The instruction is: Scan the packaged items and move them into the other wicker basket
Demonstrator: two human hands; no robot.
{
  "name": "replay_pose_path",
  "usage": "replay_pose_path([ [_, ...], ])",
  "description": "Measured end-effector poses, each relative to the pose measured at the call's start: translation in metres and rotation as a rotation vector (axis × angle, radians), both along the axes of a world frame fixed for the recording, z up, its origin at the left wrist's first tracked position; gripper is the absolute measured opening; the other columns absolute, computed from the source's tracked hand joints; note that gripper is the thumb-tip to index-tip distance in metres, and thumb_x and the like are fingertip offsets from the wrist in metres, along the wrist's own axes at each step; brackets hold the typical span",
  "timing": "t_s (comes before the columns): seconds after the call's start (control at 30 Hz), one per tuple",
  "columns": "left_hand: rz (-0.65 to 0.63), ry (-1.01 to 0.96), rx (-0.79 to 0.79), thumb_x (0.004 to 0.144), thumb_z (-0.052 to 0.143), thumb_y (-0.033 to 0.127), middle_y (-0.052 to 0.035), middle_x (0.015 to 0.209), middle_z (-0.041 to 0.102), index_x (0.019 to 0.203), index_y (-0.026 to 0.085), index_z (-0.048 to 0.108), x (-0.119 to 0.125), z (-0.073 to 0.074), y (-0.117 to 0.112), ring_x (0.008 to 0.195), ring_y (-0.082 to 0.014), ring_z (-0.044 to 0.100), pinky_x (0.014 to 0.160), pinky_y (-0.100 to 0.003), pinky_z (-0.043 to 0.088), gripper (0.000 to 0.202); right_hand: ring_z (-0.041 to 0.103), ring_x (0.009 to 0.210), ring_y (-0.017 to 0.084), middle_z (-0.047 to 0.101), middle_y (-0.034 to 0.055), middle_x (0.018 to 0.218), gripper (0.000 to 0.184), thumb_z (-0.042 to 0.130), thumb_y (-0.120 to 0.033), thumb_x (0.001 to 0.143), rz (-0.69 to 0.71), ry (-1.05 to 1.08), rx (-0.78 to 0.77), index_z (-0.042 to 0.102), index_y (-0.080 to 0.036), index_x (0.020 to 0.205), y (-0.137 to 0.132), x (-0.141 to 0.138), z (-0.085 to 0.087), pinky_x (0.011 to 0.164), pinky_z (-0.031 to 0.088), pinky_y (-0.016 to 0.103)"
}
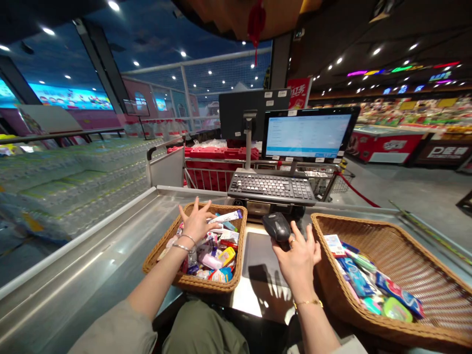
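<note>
My left hand (196,221) hovers with fingers spread over a wicker basket (195,282) full of small packaged goods, holding nothing. My right hand (298,255) is wrapped round the handle of a black handheld barcode scanner (276,226), lifted above the scanning plate (260,258) between the baskets. A second, larger wicker basket (413,255) on my right holds several toothpaste boxes and small packets along its near left side.
A black keyboard (272,187) and a lit monitor (308,135) stand behind the plate. A steel checkout counter (92,265) runs to the left. Metal shopping carts (221,174) sit beyond the counter. Shop displays fill the far right.
</note>
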State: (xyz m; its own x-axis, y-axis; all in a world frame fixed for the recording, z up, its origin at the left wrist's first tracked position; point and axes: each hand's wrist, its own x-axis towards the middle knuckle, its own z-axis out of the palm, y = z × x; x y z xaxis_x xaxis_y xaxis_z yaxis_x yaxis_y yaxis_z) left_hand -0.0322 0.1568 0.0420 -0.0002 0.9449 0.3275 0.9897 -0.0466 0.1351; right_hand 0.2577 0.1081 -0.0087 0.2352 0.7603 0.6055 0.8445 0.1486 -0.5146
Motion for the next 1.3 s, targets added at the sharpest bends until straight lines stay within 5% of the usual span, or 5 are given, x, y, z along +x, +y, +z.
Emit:
replay_pose_path([
  [0.4,-0.061,-0.139,0.068,0.074,0.073,0.051,0.0028,0.148,0.046,0.085,0.037,0.076,0.092,-0.002,0.003,0.147,-0.0409,0.011,0.105,-0.075,-0.016,0.018,0.025,0.141,0.036,0.058,0.0074,0.136,0.023,0.058,-0.038,0.08,-0.051,0.022,0.021,0.07,-0.019,0.084,-0.01,0.025,0.011,0.109,0.017,0.06],
  [0.67,-0.078,-0.142,0.139,0.081,0.065,0.05,0.0031,0.146,0.048,0.088,0.036,0.075,0.133,-0.01,0.009,0.148,-0.037,0.014,0.105,-0.074,-0.017,0.018,0.025,0.141,0.037,0.056,0.0088,0.137,0.024,0.057,-0.039,0.082,-0.045,-0.004,0.045,0.07,-0.019,0.086,-0.015,0.043,0.01,0.108,0.016,0.061],
  [0.97,-0.082,-0.124,0.236,0.083,0.064,0.045,0.0034,0.147,0.048,0.093,0.035,0.073,0.16,-0.015,0.015,0.148,-0.0359,0.011,0.103,-0.073,-0.024,0.016,0.025,0.141,0.037,0.057,0.0075,0.137,0.023,0.059,-0.039,0.08,-0.041,-0.031,-0.006,0.072,-0.021,0.086,-0.018,0.057,0.012,0.109,0.014,0.061],
  [1.3,-0.078,-0.113,0.264,0.082,0.066,0.045,0.0029,0.145,0.05,0.094,0.034,0.072,0.163,-0.015,0.016,0.148,-0.0348,0.012,0.105,-0.072,-0.022,0.017,0.027,0.142,0.035,0.059,0.0056,0.135,0.018,0.061,-0.032,0.078,0.036,-0.025,-0.012,0.071,-0.021,0.087,-0.024,0.056,0.019,0.11,0.014,0.061],
])
